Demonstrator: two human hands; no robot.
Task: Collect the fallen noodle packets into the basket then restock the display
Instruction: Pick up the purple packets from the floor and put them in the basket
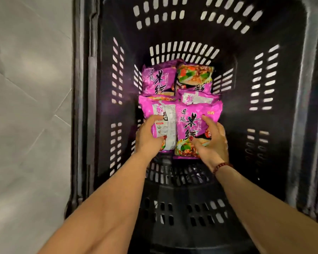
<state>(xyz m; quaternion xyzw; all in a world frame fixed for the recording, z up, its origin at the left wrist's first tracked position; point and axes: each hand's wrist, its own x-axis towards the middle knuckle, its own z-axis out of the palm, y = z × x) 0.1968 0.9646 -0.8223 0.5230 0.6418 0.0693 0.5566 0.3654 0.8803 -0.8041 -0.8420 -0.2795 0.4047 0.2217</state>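
I look straight down into a deep black slotted basket. Several pink noodle packets lie at its bottom. My left hand grips a pink packet lying back side up, fingers curled over its left edge. My right hand grips the packet beside it, which lies front side up with black lettering; thumb and fingers pinch its lower right part. Behind these lie another pink packet and one showing its food picture.
The basket's tall dark walls close in on all sides around my forearms. A pale grey tiled floor shows to the left of the basket. A red bead bracelet sits on my right wrist.
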